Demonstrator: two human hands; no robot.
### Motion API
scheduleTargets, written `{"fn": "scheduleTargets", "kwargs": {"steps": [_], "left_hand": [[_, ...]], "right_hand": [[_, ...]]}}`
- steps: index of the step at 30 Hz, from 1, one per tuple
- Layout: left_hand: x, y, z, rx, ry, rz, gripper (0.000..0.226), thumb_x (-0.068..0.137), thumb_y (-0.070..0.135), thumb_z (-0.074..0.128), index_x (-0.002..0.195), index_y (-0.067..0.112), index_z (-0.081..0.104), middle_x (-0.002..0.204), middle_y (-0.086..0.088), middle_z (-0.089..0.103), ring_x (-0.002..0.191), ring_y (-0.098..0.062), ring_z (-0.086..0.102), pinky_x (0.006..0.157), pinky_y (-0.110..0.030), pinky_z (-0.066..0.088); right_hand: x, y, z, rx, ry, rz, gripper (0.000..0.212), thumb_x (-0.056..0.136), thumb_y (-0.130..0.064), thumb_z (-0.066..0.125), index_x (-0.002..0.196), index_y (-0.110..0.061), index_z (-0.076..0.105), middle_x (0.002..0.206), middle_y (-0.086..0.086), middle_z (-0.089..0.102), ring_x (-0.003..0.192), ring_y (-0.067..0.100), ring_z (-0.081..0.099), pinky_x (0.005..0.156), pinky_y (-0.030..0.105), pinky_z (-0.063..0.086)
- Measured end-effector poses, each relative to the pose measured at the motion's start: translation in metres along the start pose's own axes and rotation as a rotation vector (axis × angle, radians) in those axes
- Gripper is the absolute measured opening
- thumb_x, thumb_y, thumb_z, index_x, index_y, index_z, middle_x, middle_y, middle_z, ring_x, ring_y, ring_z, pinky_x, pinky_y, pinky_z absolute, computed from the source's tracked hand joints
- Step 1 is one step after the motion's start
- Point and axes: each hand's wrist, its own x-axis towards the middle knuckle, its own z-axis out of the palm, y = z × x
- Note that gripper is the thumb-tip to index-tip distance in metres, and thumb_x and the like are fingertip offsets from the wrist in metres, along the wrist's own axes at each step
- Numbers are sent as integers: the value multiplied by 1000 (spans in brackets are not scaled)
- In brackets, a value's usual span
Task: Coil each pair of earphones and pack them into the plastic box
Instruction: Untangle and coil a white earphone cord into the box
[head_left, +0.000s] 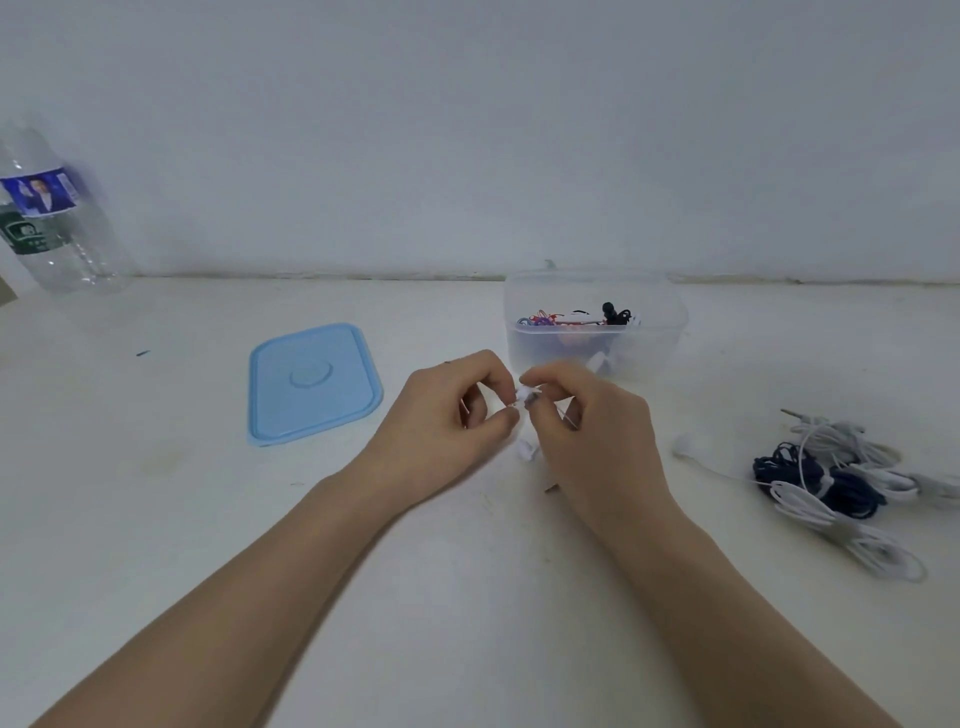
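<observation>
While both hands — left, right — pinch white earphones just before the box, that box lies straight beyond the grip, nearer the right hand — a short carry, I judge.

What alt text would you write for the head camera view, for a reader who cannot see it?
Two bare hands, left hand and right hand, pinch a small white earphone bundle above a white table. Behind them stands an open plastic box holding coiled earphones, its blue lid lying to the left. More earphones lie at the right.
</observation>
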Motion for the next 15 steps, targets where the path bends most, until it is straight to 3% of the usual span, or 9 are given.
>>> {"fn": "scheduleTargets", "kwargs": {"steps": [1,4,9,15], "left_hand": [[-1,0,0,1,10,3,13,89,17,72,86,26,62,58,-5,51,57,-6,44,58,-16,37],[-5,0,-2,-9,27,-4,14,89,20,73,86,28,62,55,2,47,57,-6,45,58,-16,37],[-5,-1,-3,-21,35,0,13,89,22,73,87,28,62,55,7,45,58,-6,45,58,-17,37],[-6,-1,-4,-37,44,21,12,91,24,73,88,28,63,56,8,48,61,-7,48,60,-17,40]], "right_hand": [[0,0,0,21,-4,9,23,93,-14,57,102,-29,72,83,-16,66,59,0,54,56,22,51],[-1,-2,-2,93,-7,32,20,92,-13,59,95,-27,73,80,-17,68,53,1,52,53,10,40],[-1,-6,-5,170,-44,67,21,92,-12,62,102,-29,71,83,-17,69,44,1,51,51,8,37],[-2,-6,-6,183,-42,80,15,92,-16,65,87,-29,71,76,-25,67,43,3,47,48,9,35]]}}
